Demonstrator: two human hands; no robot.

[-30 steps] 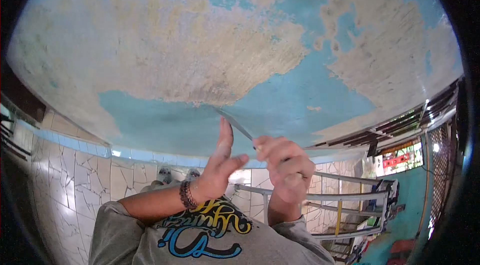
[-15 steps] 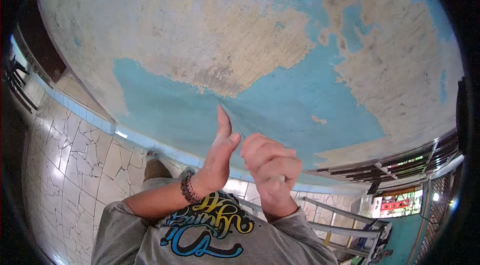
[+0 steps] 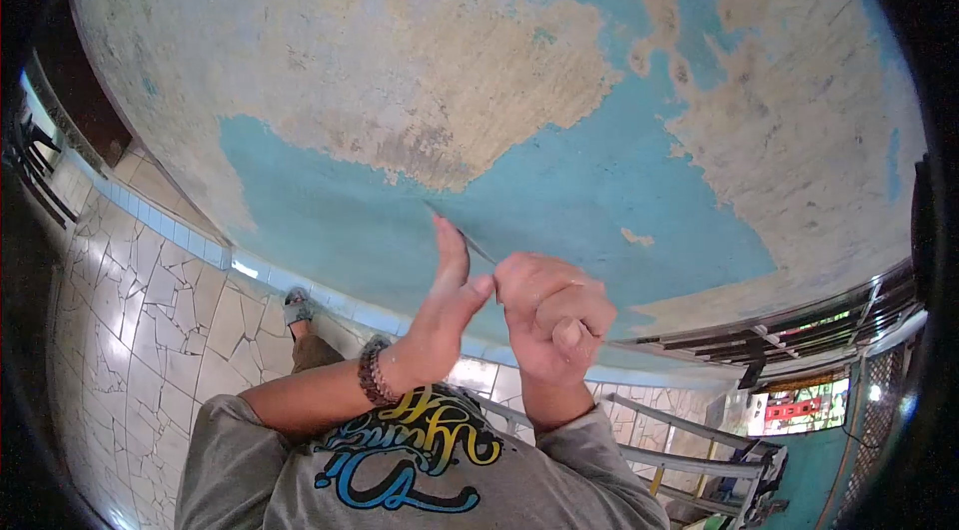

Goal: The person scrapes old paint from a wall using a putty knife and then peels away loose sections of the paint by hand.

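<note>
My right hand (image 3: 555,315) is closed in a fist around the hidden handle of a thin-bladed scraper (image 3: 479,248). Its blade, seen nearly edge-on, slants up and left to the painted wall (image 3: 559,180). My left hand (image 3: 447,305), wearing a dark braided bracelet (image 3: 376,375), has its fingers stretched out along the blade near its tip. The left thumb points towards the right fist. Just above the tip, blue paint (image 3: 330,190) meets a bare, beige patch (image 3: 400,60) with a ragged edge.
A pale blue tile edge (image 3: 310,287) runs along the wall's foot, above a cracked-pattern tile floor (image 3: 150,330). My shod foot (image 3: 297,307) stands near it. An aluminium ladder (image 3: 689,463) lies low at right, below a slatted window (image 3: 799,325). Dark chairs (image 3: 35,165) stand far left.
My right fist has shifted slightly right and down, turning a little. The left hand stays along the blade, with its thumb slightly further right. My foot shows more fully.
</note>
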